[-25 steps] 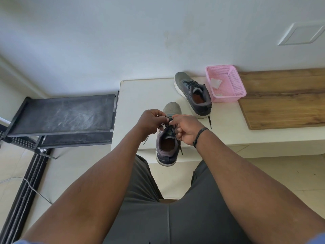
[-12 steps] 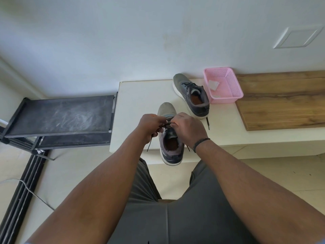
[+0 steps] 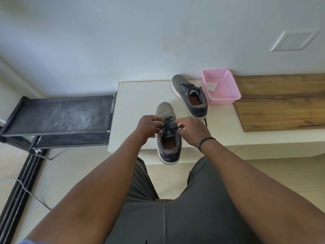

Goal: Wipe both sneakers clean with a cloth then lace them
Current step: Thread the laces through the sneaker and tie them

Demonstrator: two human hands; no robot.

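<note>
On the white bench [image 3: 137, 95], the far sneaker [image 3: 190, 97] sits laced beside the pink basket [image 3: 226, 80] holding the cloth [image 3: 212, 86]. The near sneaker [image 3: 168, 134] overhangs the front edge. A moment ago both hands were bunched together over its tongue; now the left hand [image 3: 149, 125] and right hand [image 3: 191, 131] have drawn apart, each pinching the dark lace [image 3: 168, 125], likely tightening the last crossing.

Near sneaker [image 3: 168, 138] as landmark: lace ends hidden inside left hand [image 3: 147, 126] and under right hand [image 3: 192, 130] fingers. Right of sneaker, wooden board [image 3: 281, 106] cut by frame edge. Behind, white item in pink basket [image 3: 226, 95] too small to identify.
</note>
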